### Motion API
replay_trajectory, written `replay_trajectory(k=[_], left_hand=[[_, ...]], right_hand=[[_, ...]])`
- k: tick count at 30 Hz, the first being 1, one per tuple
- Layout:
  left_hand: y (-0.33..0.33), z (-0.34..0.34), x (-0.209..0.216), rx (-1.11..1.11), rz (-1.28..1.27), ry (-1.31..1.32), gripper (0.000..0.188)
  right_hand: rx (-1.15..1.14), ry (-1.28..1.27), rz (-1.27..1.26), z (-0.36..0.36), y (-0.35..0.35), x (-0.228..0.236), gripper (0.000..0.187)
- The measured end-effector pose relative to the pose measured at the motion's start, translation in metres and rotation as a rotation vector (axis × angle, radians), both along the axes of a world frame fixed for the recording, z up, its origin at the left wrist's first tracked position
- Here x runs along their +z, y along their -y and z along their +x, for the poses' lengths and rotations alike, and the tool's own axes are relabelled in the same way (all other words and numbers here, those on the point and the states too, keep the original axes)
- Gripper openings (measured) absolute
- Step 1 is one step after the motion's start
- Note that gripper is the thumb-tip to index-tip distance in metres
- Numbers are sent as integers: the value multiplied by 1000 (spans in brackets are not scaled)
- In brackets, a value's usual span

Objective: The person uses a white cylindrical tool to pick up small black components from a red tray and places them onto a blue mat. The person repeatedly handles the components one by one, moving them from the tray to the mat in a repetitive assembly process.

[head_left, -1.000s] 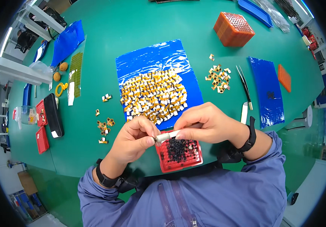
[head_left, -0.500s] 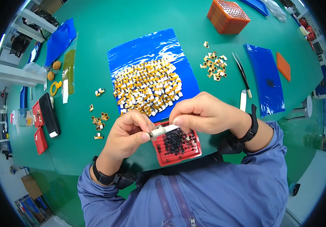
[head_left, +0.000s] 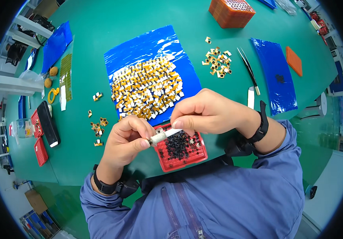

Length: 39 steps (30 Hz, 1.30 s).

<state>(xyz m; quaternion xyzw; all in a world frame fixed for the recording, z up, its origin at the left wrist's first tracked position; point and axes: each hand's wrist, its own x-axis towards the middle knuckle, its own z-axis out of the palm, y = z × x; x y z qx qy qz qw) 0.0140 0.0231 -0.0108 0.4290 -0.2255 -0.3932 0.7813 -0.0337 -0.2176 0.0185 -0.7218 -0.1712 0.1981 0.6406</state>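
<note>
Pinched between the thumb and fingers of my left hand (head_left: pixel 124 139) is a small whitish cylindrical piece (head_left: pixel 159 137), with a darker end near the fingertips. My right hand (head_left: pixel 215 115) grips a narrow white strip (head_left: pixel 173 132) between thumb and forefinger. The strip's left end meets the cylinder; whether it enters it I cannot tell. Just below both hands lies a red tray (head_left: pixel 184 165) holding many tiny black parts (head_left: pixel 177 148) and a few pale bits. Beyond the hands, a blue sheet (head_left: pixel 139 43) bears a dense spread of small white-and-gold parts (head_left: pixel 147 85).
Loose gold parts lie right of the sheet (head_left: pixel 218 61) and left of it (head_left: pixel 98 128). Tweezers (head_left: pixel 249 71), a white strip-shaped tool (head_left: pixel 251 98) and another blue sheet (head_left: pixel 275 75) lie at the right. Stacked orange trays (head_left: pixel 229 15) stand far back; a black case (head_left: pixel 48 124) lies left.
The whole view has shifted slightly, so the table things appear a little further left and up. Both hands keep their grips, the strip still against the cylinder.
</note>
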Motion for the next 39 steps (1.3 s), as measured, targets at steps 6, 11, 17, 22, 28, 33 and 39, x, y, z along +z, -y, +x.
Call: replay_trajectory(k=[6,11,17,22,28,33,39], left_hand=[[-1,-1,1,-13,3,24,13],[-1,-1,1,-31,13,58,13],[-2,-2,1,-59,14,85,12],[-3,-3,3,-70,54,88,12],[-3,-5,7,-113,130,101,12],[-1,-6,15,-154,175,250,11],[4,-7,19,-78,285,811,12]], right_hand=[[49,-61,-1,2,1,7,12],[37,29,75,-1,0,-5,12],[86,28,-9,1,2,-2,13],[76,80,9,0,2,-6,13],[65,155,-32,2,8,-5,12],[-52,206,-70,7,19,4,13],[-220,124,27,10,20,4,11]])
